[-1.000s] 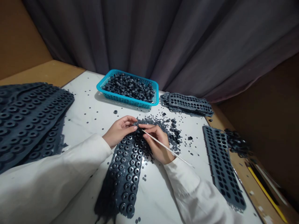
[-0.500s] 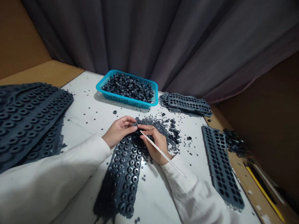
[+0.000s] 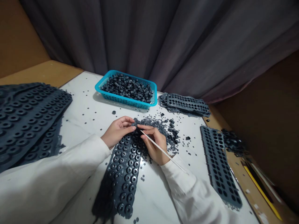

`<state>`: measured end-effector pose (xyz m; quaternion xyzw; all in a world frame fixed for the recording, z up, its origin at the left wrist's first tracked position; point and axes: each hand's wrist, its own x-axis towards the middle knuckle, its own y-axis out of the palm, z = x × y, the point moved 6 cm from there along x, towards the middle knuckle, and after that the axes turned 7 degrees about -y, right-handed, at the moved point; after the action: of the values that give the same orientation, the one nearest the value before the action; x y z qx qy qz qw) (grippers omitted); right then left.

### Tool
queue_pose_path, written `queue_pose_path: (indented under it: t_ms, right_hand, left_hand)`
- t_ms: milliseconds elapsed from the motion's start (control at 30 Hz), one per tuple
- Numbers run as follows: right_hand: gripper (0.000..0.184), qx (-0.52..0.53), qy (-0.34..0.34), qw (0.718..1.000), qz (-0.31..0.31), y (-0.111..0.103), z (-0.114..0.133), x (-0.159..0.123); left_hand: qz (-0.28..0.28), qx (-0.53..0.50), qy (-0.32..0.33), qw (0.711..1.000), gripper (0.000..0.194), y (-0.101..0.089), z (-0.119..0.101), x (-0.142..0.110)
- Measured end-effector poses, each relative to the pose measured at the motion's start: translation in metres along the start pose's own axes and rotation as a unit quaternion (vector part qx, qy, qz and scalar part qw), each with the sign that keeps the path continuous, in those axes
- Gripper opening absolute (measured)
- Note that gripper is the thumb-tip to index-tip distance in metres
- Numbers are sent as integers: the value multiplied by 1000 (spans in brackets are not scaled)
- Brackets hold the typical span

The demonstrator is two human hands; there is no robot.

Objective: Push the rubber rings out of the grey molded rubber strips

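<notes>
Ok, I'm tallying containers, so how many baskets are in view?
1: the blue basket stands on the white tabletop, near the curtain, beyond the left hand. Another could be hidden, but none shows.

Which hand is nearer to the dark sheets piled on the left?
Left. The left hand is to the right of the dark sheets, apart from them; the right hand is farther right, beyond the left.

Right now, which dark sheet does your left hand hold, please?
The ringed sheet at front centre: the left hand pinches its far end; no hand touches the others.
</notes>
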<state>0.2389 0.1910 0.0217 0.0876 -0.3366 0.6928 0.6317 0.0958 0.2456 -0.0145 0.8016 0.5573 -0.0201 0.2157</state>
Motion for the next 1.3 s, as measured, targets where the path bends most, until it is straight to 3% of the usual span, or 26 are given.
queue_pose_path:
  t_ms: [200,633,1300]
  right_hand:
    - [6,78,44,996,-12,2,-4,-1]
    - [7,126,63,990,-21,3,-5,2]
    - [6,67,31,997,-1,3,-6,0]
  left_hand:
    - [3,-8,-3,1000,41,-1,1,1]
    - [7,3,0,1000,38,0,2,0]
    - [2,1,-5,1000,37,-1,3,1]
